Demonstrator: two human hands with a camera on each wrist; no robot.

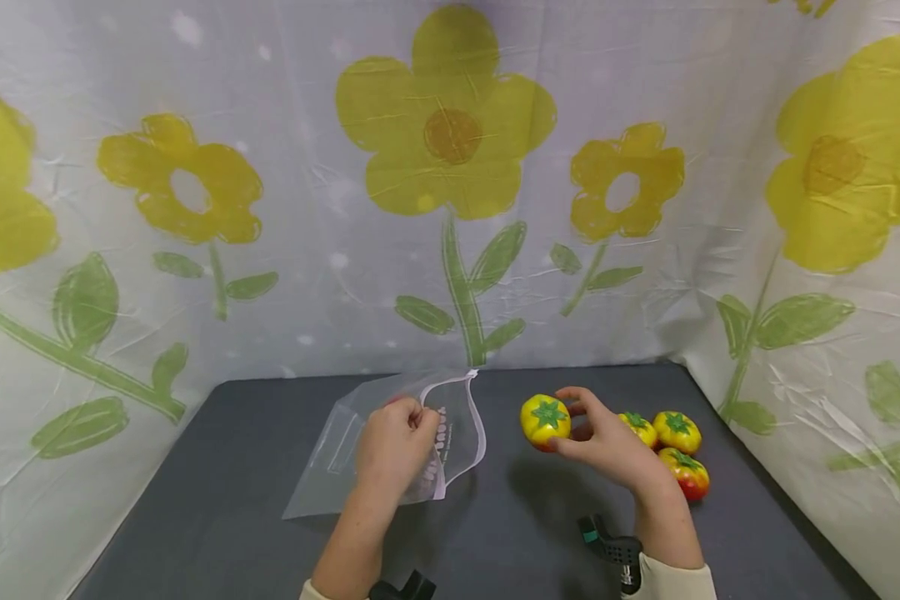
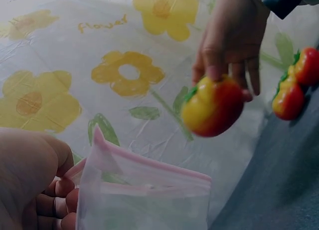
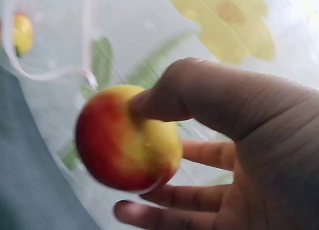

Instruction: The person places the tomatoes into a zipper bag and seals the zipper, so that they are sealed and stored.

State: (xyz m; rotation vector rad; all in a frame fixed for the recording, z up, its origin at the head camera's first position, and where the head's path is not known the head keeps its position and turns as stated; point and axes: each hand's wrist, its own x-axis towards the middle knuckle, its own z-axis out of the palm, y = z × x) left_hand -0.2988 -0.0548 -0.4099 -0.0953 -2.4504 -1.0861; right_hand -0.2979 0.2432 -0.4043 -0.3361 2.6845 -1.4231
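Observation:
My left hand point(image 1: 397, 437) pinches the rim of a clear zip bag point(image 1: 326, 467) with a pale pink edge. The bag's mouth stands open toward the right, as the left wrist view also shows. In my right hand point(image 1: 607, 442) is a yellow and red toy tomato point(image 1: 545, 421) with a green star-shaped top. Thumb and fingers grip it above the table, to the right of the bag's mouth and apart from it. Another red and yellow toy tomato point(image 3: 23, 33) shows by the bag's pink rim in the right wrist view; it appears to be inside the bag.
Beyond my right wrist, toy tomatoes point(image 1: 677, 432) sit grouped on the right side of the dark grey table point(image 1: 217, 500). A white cloth backdrop point(image 1: 307, 275) with yellow flowers rises behind the table and along both sides.

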